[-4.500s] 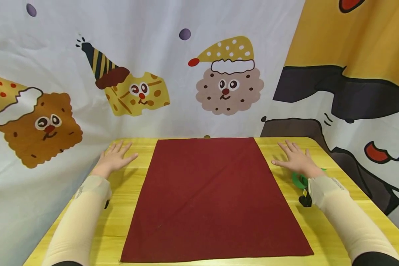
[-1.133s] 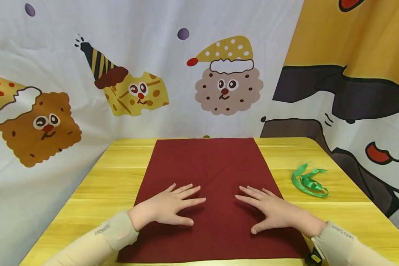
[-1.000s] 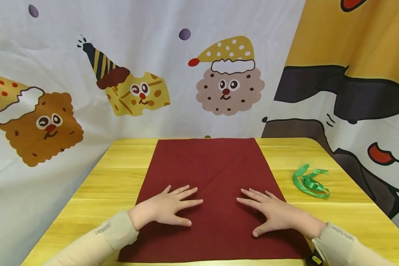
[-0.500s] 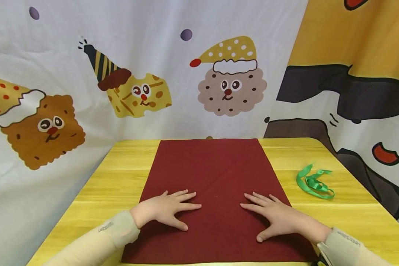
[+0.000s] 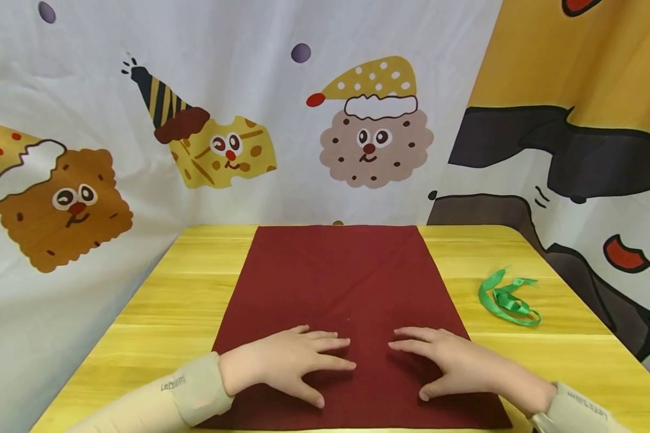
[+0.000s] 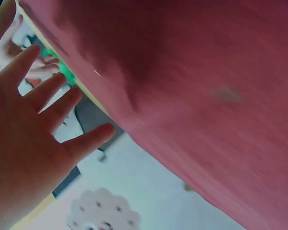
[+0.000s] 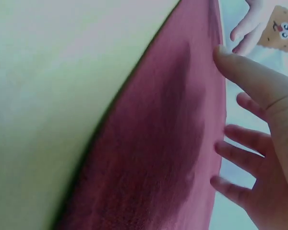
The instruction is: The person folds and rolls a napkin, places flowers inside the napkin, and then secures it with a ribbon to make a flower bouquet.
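A dark red cloth [image 5: 336,276] lies flat on the wooden table, with a faint diagonal crease. My left hand [image 5: 289,361] is over its near left part, fingers spread and holding nothing. Facing it, my right hand [image 5: 455,364] is over the near right part, fingers slightly bent and apart, also holding nothing. In both wrist views there is a gap between the fingers and the cloth, and shadows fall on the fabric. To the right of the cloth lies a loosely looped green ribbon [image 5: 509,300], apart from both hands.
Yellow wooden table [image 5: 184,288] shows on both sides of the cloth. A white curtain [image 5: 298,204] printed with cartoon biscuits and cheese hangs behind the table and along its sides. Pale sleeves cover both forearms.
Both hands came in from the table's far sides to above the cloth. Over the last half second they shifted closer to the near edge, the left also rightward. The cloth stays flat.
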Available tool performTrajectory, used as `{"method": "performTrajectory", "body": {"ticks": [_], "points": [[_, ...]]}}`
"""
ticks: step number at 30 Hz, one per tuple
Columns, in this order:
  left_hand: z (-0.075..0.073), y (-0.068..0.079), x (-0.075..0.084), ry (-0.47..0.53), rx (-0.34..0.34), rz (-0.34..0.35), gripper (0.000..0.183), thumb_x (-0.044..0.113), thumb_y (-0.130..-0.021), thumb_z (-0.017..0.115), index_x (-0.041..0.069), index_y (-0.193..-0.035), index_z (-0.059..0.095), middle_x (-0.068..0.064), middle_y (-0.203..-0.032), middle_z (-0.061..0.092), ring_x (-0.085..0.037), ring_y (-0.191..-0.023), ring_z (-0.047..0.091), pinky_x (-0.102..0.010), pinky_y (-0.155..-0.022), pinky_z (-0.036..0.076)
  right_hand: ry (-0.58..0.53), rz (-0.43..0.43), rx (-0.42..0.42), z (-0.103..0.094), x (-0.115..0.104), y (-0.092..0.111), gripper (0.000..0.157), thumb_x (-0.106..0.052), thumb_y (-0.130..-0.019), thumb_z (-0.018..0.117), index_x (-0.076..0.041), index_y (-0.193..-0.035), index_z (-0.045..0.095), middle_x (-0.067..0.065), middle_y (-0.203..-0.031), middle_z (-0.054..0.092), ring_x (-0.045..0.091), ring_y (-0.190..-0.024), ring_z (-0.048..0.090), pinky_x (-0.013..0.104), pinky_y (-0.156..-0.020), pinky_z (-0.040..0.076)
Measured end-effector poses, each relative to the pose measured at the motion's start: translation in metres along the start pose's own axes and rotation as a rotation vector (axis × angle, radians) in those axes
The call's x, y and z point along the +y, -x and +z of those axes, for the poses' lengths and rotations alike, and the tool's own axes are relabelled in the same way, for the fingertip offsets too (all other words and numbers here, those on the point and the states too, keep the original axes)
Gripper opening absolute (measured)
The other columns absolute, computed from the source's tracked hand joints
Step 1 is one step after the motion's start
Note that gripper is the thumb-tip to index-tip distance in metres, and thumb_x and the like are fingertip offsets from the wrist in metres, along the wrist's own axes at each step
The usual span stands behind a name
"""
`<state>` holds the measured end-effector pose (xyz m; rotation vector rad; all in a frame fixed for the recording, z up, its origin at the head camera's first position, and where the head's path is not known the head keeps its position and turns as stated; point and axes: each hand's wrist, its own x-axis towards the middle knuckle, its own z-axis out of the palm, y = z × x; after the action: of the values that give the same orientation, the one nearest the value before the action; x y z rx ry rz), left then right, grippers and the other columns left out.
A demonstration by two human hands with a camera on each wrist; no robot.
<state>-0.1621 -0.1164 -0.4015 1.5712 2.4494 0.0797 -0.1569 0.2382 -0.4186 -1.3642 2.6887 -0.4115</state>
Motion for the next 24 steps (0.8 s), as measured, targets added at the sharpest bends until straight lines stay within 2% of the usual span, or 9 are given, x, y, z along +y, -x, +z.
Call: {"method": "performTrajectory", "body": {"ticks": [5, 7, 10, 14, 18, 24], "points": [[-0.002, -0.01, 0.023, -0.091, 0.035, 0.107, 0.068, 0.061, -0.086, 0.061, 0.042, -0.147, 0.038, 0.008, -0.154, 0.031, -0.012, -0.14, 0.028, -0.047, -0.101, 0.039, -0.186, -0.131, -0.06, -0.002, -0.004, 0.002, 0.043, -0.037, -0.078, 0.08, -0.027, -0.117, 0.063, -0.016, -0.106, 0.058, 0.002, -0.091, 0.055, 0.024, -0.074, 0.048], [-0.001, -0.014, 0.028, -0.122, 0.046, 0.134, 0.068, 0.06, -0.085, 0.064, 0.042, -0.146, 0.04, 0.009, -0.153, 0.033, -0.011, -0.139, 0.03, -0.044, -0.1, 0.04, -0.259, -0.158, -0.097, -0.002, -0.003, 0.005, 0.033, -0.032, -0.075, 0.083, -0.028, -0.102, 0.065, -0.019, -0.09, 0.057, -0.004, -0.077, 0.053, 0.017, -0.066, 0.045], [0.001, -0.018, 0.034, -0.165, 0.052, 0.157, 0.068, 0.057, -0.084, 0.067, 0.043, -0.145, 0.041, 0.01, -0.152, 0.035, -0.009, -0.138, 0.032, -0.042, -0.099, 0.04, -0.287, -0.171, -0.142, 0.0, 0.0, 0.01, 0.027, -0.03, -0.07, 0.086, -0.027, -0.084, 0.063, -0.02, -0.075, 0.052, -0.009, -0.064, 0.046, 0.011, -0.056, 0.039], [0.005, -0.02, 0.037, -0.206, 0.07, 0.188, 0.066, 0.056, -0.083, 0.069, 0.042, -0.143, 0.045, 0.01, -0.15, 0.038, -0.007, -0.134, 0.035, -0.038, -0.097, 0.041, -0.273, -0.162, -0.18, 0.0, 0.002, 0.015, 0.028, -0.034, -0.067, 0.087, -0.025, -0.074, 0.061, -0.021, -0.067, 0.047, -0.012, -0.056, 0.038, 0.009, -0.05, 0.035], [0.006, -0.021, 0.036, -0.215, 0.069, 0.213, 0.061, 0.059, -0.085, 0.065, 0.042, -0.141, 0.048, 0.01, -0.149, 0.039, -0.004, -0.132, 0.037, -0.033, -0.095, 0.041, -0.238, -0.149, -0.188, 0.0, 0.005, 0.018, 0.032, -0.042, -0.066, 0.086, -0.025, -0.068, 0.059, -0.023, -0.064, 0.043, -0.011, -0.052, 0.031, 0.009, -0.047, 0.03], [0.005, -0.022, 0.035, -0.19, 0.035, 0.227, 0.052, 0.06, -0.087, 0.061, 0.041, -0.136, 0.055, 0.011, -0.146, 0.043, -0.002, -0.131, 0.038, -0.031, -0.094, 0.041, -0.202, -0.162, -0.19, 0.002, 0.006, 0.017, 0.031, -0.029, -0.062, 0.087, -0.025, -0.066, 0.057, -0.025, -0.066, 0.041, -0.011, -0.053, 0.03, 0.008, -0.047, 0.029]]}}
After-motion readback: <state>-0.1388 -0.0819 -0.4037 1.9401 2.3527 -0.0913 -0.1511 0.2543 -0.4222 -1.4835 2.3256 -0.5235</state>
